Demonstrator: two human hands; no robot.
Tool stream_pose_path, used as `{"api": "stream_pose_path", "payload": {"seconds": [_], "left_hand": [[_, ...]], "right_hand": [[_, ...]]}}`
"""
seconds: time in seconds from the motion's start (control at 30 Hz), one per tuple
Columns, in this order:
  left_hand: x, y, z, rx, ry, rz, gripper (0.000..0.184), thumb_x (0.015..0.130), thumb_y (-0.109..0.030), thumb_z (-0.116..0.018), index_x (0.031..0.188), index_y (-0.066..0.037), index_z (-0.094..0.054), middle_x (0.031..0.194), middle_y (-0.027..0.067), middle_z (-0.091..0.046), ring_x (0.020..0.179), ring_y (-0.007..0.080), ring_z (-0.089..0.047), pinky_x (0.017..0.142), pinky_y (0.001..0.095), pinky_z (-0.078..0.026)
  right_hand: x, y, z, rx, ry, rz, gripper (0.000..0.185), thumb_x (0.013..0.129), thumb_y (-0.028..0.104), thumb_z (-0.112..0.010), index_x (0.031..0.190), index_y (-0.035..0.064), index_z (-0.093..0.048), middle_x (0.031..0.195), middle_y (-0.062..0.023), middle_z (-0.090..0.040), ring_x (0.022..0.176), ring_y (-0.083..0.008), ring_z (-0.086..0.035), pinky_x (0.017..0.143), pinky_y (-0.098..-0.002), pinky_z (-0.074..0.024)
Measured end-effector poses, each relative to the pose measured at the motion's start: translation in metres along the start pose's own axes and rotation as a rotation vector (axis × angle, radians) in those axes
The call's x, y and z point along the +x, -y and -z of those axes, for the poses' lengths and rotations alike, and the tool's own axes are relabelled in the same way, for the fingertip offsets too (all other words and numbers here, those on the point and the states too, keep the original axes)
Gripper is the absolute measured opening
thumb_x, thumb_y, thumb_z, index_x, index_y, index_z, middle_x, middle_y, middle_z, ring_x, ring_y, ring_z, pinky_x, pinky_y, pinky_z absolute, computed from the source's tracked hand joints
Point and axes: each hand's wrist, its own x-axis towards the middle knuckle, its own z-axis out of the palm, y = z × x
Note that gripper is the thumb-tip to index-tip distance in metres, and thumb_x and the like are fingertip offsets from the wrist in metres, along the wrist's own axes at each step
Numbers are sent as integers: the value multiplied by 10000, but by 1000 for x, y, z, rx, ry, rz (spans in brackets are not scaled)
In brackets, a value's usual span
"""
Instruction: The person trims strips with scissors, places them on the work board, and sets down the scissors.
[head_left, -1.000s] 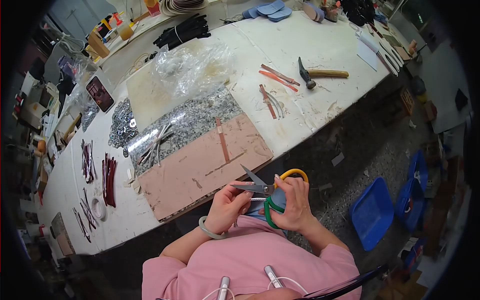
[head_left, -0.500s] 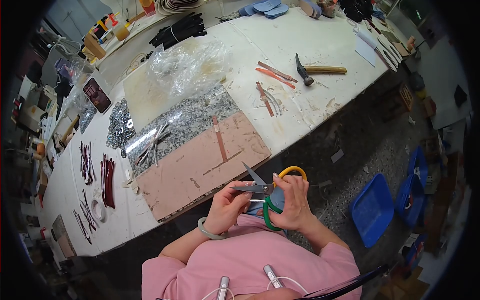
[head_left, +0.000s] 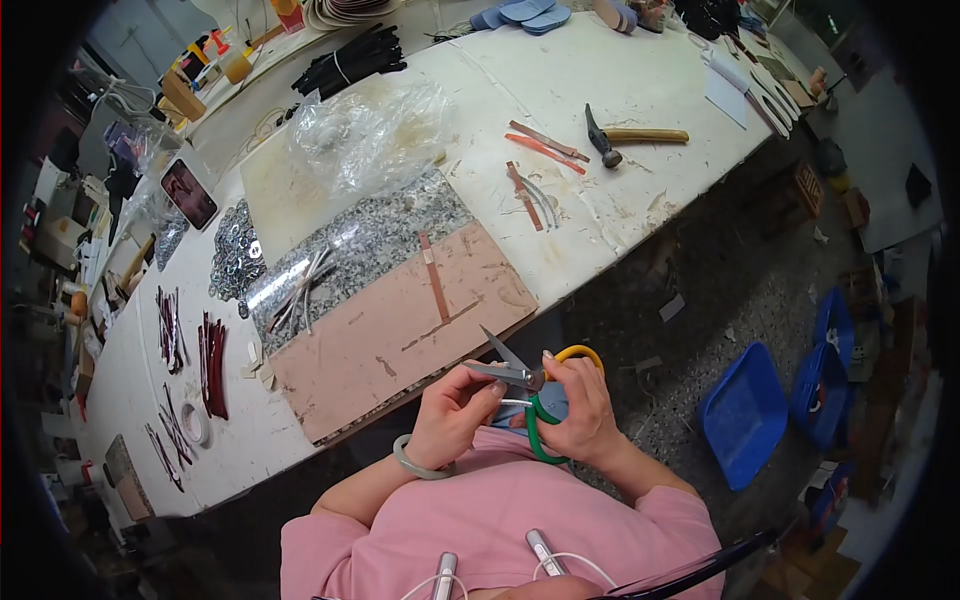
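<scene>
- Workbench (head_left: 560, 80), white-topped and scuffed, stretched across most of the view in front of the person.
- The speckled slab (head_left: 395, 215) lay on it, with a pinkish board (head_left: 350, 370) over its near part.
- The blue tub (head_left: 745, 415) rested on the floor, off to the right and well apart from both hands.
- The clear plastic wrap (head_left: 370, 130) sat crumpled beyond the slab.
- The hammer (head_left: 645, 136) lay toward the far right, its handle pointing right.
- The scissors (head_left: 533, 381) were just off the board's near edge, between the hands, blades parted and pointing left.
- The right hand (head_left: 580, 405) was curled around their yellow and green handles, thumb and fingers set apart; how far the fingers passed through the loops could not be told.
- The left hand (head_left: 455, 410) had thumb and fingertips pressed together, pinching a pale strip (head_left: 515, 402); the lower blade's tip reached the forefinger.
- That strip stuck out rightward from the left fingertips, below the blades, toward the green handle; whether it touched the scissors could not be told.
</scene>
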Motion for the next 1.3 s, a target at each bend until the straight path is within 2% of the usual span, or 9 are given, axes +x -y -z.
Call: {"api": "stream_pose_path", "payload": {"seconds": [0.2,0.3,0.5,0.73,0.83,0.93,1.03,1.13,1.3], "left_hand": [[1,4,3,21,4,2,147,917,-40,-583,1058,1,-569,826,-2,-567,646,29,-465,553,187,-378],[0,2,1,73,14,-15,145,917,-47,-586,1053,0,-567,824,-2,-564,642,28,-473,552,182,-390],[-1,1,-4,78,7,-37,118,908,-23,-576,1023,3,-575,781,2,-563,613,41,-480,530,194,-390],[-2,7,-4,90,-54,-34,112,903,-35,-589,1008,6,-586,730,6,-575,591,49,-492,514,199,-386],[-2,8,1,98,-18,-13,141,896,-51,-621,1007,8,-559,814,15,-581,672,41,-523,562,190,-427],[-1,10,3,90,-11,-24,143,896,-53,-622,1010,8,-559,826,14,-580,675,39,-525,563,189,-429],[0,10,-3,84,-54,-53,103,902,-32,-593,989,16,-566,732,12,-555,589,58,-485,515,209,-384],[0,13,2,54,-12,-28,140,900,-50,-615,1018,6,-563,857,4,-570,674,34,-516,566,182,-421],[3,14,2,78,5,-46,166,911,-37,-592,1072,2,-573,863,-15,-560,687,20,-485,576,173,-397]], "right_hand": [[-9,-3,-7,102,-8,-62,785,602,353,-852,1194,-30,-507,956,-142,-552,843,-312,-541,747,-410,-415],[0,0,0,-56,-41,-27,786,595,360,-855,1195,-6,-502,952,-133,-530,830,-301,-524,730,-409,-402],[1,1,3,-107,-52,-22,765,600,356,-852,1190,15,-504,947,-122,-493,815,-288,-507,719,-407,-390],[-4,-1,0,-53,-63,-16,725,603,334,-855,1161,-8,-545,897,-108,-545,782,-276,-553,684,-380,-438],[-5,-2,-1,-41,-69,-14,707,601,320,-859,1145,-16,-558,866,-106,-565,757,-276,-575,660,-371,-458],[-7,-1,-1,-19,-67,-35,695,598,304,-865,1133,-20,-563,844,-103,-571,734,-269,-588,638,-356,-473],[-10,-1,0,6,-55,-57,689,595,288,-868,1128,-25,-563,822,-97,-574,710,-248,-596,613,-335,-483],[-12,-1,-1,21,-60,-59,688,592,278,-871,1123,-31,-563,797,-89,-572,682,-232,-594,588,-321,-488],[-25,-3,2,92,32,-178,608,636,212,-856,1110,-32,-564,762,-74,-596,630,-178,-615,565,-282,-502]]}}
